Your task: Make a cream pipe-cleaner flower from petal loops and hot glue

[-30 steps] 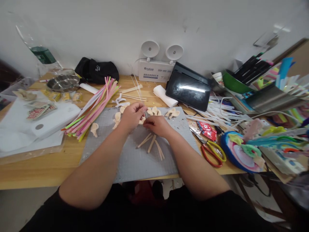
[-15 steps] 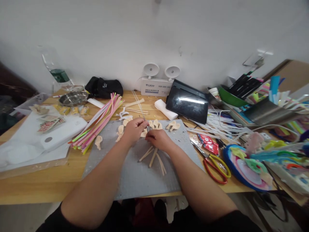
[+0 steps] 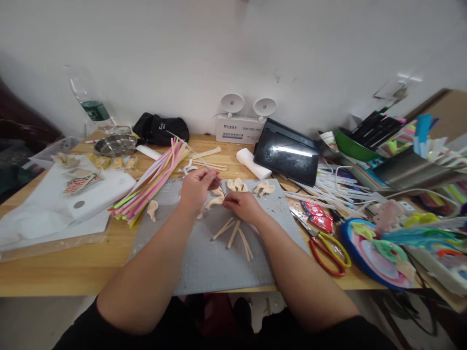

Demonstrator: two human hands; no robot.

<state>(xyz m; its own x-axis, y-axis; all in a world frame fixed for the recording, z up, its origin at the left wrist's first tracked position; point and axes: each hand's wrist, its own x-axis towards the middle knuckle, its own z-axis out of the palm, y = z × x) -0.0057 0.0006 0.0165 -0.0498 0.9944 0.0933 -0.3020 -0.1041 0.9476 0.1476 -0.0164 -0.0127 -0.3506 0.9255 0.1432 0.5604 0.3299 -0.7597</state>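
My left hand (image 3: 196, 188) is closed in a pinch around a thin, pale, stem-like wire (image 3: 213, 174), which slants up to the left past the fingers. Its lower end meets the closed fingertips of my right hand (image 3: 243, 206); what else they pinch is hidden. Both hands hover over a grey cutting mat (image 3: 219, 267). Cream petal-shaped pieces (image 3: 237, 184) lie just beyond my hands, and another curled cream piece (image 3: 152, 210) sits to the left. Several cream fuzzy strips (image 3: 233, 234) fan out below my right hand.
A bundle of coloured pipe cleaners (image 3: 153, 184) lies left of the mat. To the right are scissors (image 3: 328, 253) with red and yellow handles, red packets (image 3: 318, 216) and a round blue-rimmed piece (image 3: 375, 253). A black tablet-like device (image 3: 286, 155) leans behind, beside a white roll (image 3: 253, 164).
The wire has swung from nearly upright to a strong leftward tilt. My left hand has shifted slightly left, away from my right hand. The whole view has moved a little.
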